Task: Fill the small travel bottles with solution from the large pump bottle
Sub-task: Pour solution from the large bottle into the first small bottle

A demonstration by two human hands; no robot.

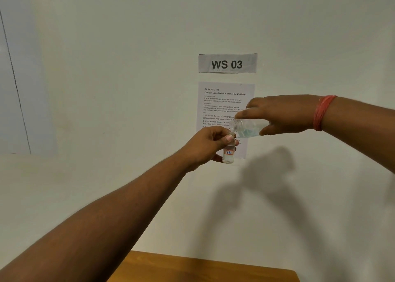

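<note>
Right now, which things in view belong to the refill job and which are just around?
In use: small labelled bottle in left hand; larger clear bottle tilted in right hand.
Just around: WS 03 sign, instruction sheet, wooden table, red wrist thread.

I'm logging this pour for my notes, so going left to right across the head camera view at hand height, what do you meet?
Left hand → small travel bottle, held upright → large clear bottle, tipped with its mouth over the small one → right hand → red wristband.

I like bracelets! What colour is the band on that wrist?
The wrist band is red, seen in the head view.
</note>
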